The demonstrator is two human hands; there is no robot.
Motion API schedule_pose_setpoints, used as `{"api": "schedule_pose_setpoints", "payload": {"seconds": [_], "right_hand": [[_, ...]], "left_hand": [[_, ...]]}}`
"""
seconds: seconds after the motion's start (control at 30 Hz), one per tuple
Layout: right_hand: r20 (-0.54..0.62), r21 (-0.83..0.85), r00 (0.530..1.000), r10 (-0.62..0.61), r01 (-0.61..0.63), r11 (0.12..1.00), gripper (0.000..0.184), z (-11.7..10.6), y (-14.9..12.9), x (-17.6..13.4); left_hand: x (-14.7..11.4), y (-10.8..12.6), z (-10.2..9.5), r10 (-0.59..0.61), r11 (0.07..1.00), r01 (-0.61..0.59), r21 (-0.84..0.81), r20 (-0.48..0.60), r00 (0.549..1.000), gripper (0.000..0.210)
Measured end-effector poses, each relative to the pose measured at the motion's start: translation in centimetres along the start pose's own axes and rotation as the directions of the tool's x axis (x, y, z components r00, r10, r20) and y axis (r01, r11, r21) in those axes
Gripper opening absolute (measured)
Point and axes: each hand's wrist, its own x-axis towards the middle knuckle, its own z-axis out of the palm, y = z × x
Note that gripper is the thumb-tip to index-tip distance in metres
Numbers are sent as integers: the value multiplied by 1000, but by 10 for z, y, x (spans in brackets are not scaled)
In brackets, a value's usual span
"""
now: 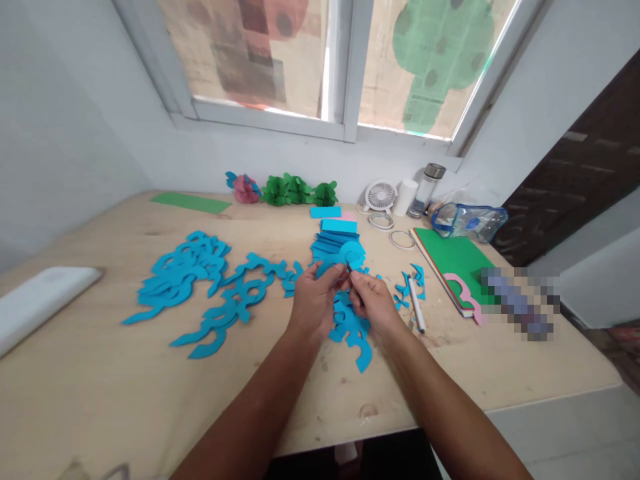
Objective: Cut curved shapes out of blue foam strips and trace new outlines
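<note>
My left hand (313, 300) is closed on a piece of blue paper (353, 253) with a rounded edge, held over the table. Facing it, my right hand (374, 300) is closed around what look like small scissors (349, 268); only a dark, thin part shows at the paper, and the fingers hide the rest. Behind the hands lies a stack of blue paper strips (336, 239). Curvy blue cut-outs (353, 327) spread below and between my wrists. More wavy cut-outs (235, 293) lie left of my left hand.
A heap of blue cut-outs (183, 267) lies further left. Right of my hands are blue scraps (401, 290), a white pen (417, 305), green paper sheets (455, 257) and a pink cut-out (463, 293). A fan (381, 196), glass bottle (426, 192) and clear pouch (470, 221) stand behind.
</note>
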Motion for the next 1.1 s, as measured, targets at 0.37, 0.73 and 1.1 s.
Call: {"api": "schedule_pose_setpoints", "payload": {"seconds": [0.37,0.73,1.1], "right_hand": [[-5,-3,1000,12,-12,1000,49,0,0,1],[-13,-1,1000,4,-4,1000,48,0,0,0],[-20,17,1000,-3,3,1000,47,3,-2,-1]], "left_hand": [[0,-2,1,24,999,-23,27,-46,999,26],[1,-3,0,35,999,-32,43,-60,998,27],[-3,3,3,6,1000,-5,27,-45,999,23]]}}
